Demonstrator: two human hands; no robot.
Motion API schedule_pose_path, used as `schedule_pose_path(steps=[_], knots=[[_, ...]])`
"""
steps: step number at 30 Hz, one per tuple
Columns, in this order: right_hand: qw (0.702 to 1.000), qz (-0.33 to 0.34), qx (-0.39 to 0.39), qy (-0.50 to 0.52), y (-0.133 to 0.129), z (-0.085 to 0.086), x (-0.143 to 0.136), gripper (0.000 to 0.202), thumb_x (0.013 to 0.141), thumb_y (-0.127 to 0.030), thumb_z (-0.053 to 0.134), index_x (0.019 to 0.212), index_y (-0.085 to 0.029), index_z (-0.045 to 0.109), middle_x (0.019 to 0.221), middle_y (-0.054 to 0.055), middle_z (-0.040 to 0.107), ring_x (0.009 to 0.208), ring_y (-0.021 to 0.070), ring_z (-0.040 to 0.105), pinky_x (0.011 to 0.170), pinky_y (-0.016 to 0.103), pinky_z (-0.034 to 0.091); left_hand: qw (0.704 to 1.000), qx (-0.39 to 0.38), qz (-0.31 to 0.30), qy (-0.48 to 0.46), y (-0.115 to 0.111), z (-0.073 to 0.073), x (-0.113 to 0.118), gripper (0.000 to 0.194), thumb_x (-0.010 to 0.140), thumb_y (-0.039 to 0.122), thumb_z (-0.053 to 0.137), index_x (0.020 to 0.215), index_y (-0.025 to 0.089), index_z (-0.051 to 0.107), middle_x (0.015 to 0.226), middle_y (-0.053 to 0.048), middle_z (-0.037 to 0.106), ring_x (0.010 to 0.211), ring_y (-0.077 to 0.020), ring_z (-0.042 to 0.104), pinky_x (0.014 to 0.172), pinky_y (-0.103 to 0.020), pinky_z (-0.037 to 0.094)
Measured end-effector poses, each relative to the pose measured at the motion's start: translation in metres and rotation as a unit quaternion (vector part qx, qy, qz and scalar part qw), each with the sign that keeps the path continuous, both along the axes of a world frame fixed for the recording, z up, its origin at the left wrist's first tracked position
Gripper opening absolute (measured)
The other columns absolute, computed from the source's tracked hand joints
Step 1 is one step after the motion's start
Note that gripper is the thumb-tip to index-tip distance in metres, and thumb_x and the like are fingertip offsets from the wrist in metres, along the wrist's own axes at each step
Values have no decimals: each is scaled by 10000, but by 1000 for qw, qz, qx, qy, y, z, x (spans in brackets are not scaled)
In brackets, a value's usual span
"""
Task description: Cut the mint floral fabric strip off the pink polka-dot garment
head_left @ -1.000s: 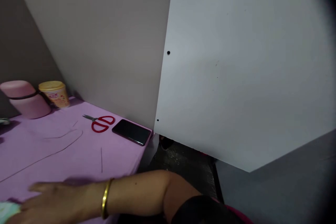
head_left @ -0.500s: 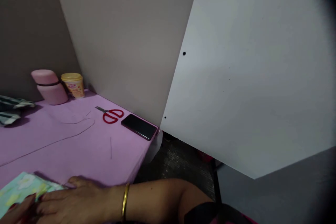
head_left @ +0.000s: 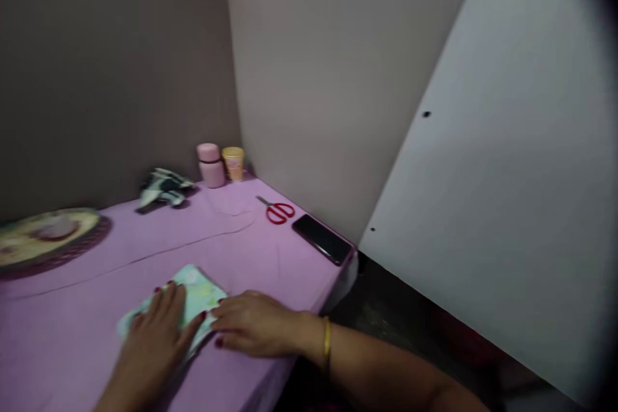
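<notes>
A folded pale green cloth (head_left: 193, 293) with yellow and white patterning lies near the front of the pink-covered table. My left hand (head_left: 157, 328) rests flat on top of it, fingers stretched out. At the cloth's right edge is my right hand (head_left: 253, 325), with a gold bangle on the wrist. Its fingertips touch the edge, and the thumb stands apart from the fingers. Motion blur softens both hands, and part of the cloth is hidden beneath the left one.
Red-handled scissors (head_left: 277, 211) and a black phone (head_left: 322, 239) lie along the right edge. A pink flask (head_left: 211, 166), a yellow-lidded cup (head_left: 234, 164) and a striped cloth (head_left: 165, 188) sit at the back. A round woven mat (head_left: 91, 232) is at left; a long thread (head_left: 164, 251) crosses the table (head_left: 77, 335).
The view has swung left, bringing the round mat and both hands more fully into sight. My right hand has moved from over the cloth to its right edge; the left lies spread on the cloth.
</notes>
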State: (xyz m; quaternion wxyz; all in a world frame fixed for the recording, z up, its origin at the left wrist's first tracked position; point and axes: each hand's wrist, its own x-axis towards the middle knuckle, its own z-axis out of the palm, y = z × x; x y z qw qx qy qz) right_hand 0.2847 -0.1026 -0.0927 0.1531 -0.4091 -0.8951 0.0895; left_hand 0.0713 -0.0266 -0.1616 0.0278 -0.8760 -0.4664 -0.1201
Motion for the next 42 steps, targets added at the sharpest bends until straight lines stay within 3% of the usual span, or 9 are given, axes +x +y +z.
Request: schedule_pose_path(steps=[5, 9, 14, 18, 22, 26, 35, 39, 42], knots=[[995, 9, -32, 97, 36, 15, -38, 509, 944, -411, 308, 1367, -126, 307, 1421, 112, 373, 1321, 178, 285, 1073, 377, 251, 993, -36, 93, 65, -9, 17, 13, 604, 818, 334, 369, 1334, 20, 358, 1425, -214, 309, 1325, -390, 214, 1020, -535, 266], [993, 19, -111, 26, 69, -3, -56, 613, 910, -527, 283, 1404, -168, 233, 1472, 94, 272, 1353, 207, 210, 1074, 524, 185, 991, -46, 106, 67, -13, 19, 15, 651, 823, 413, 371, 1356, 44, 317, 1440, -191, 283, 1340, -359, 190, 1046, -531, 244], [992, -47, -115, 7, 91, -25, -37, 532, 924, -373, 294, 1415, -188, 207, 1503, 68, 178, 1365, 225, 170, 1065, 569, 145, 986, -102, 123, 52, -19, 20, -12, 879, 772, 663, 318, 1384, 39, 223, 1476, -168, 169, 1364, -308, 115, 1066, -526, 223], [989, -95, -109, 13, 90, -22, -30, 519, 918, -291, 267, 1408, -127, 222, 1484, 126, 225, 1356, 243, 193, 1047, 582, 169, 978, -140, 154, 17, -22, 30, -39, 673, 876, 496, 182, 1380, 56, 257, 1473, -147, 208, 1352, -276, 185, 1034, -522, 298], [992, -86, -83, 33, 83, -12, -48, 529, 925, -298, 239, 1423, -137, 160, 1506, 99, 160, 1376, 209, 105, 1072, 541, 135, 981, -90, 172, 10, -19, 35, -20, 575, 899, 324, 143, 1352, 7, 303, 1453, -182, 266, 1351, -270, 201, 1042, -466, 305], [995, -28, -94, 25, 78, -15, -59, 516, 916, -347, 304, 1407, -202, 236, 1482, 52, 261, 1353, 179, 203, 1086, 482, 162, 985, -84, 150, 25, -21, 27, 6, 592, 879, 349, 249, 1364, 12, 280, 1451, -185, 264, 1350, -286, 199, 1063, -475, 261], [994, -78, -72, 14, 59, -15, -24, 527, 921, -386, 327, 1393, -159, 262, 1461, 111, 295, 1331, 233, 262, 1045, 523, 239, 986, -34, 145, 80, -16, 18, -2, 635, 852, 397, 207, 1313, -1, 385, 1414, -220, 321, 1324, -358, 240, 987, -546, 324], [993, -98, -63, 14, 67, -6, -9, 298, 886, -288, 447, 1156, -223, 556, 1235, 29, 582, 1141, 163, 504, 941, 310, 405, 992, -37, 105, 62, -12, 21, 27, 627, 867, 394, 217, 1344, 2, 329, 1427, -209, 305, 1332, -347, 222, 1015, -517, 306], [978, -201, -46, 31, 96, 5, 29, 258, 936, -223, 372, 1046, -211, 605, 1096, 15, 637, 1020, 122, 566, 884, 263, 438, 988, -72, 132, 44, -13, 25, 42, 662, 858, 473, 242, 1365, 52, 306, 1445, -187, 286, 1341, -341, 201, 1035, -527, 272]])
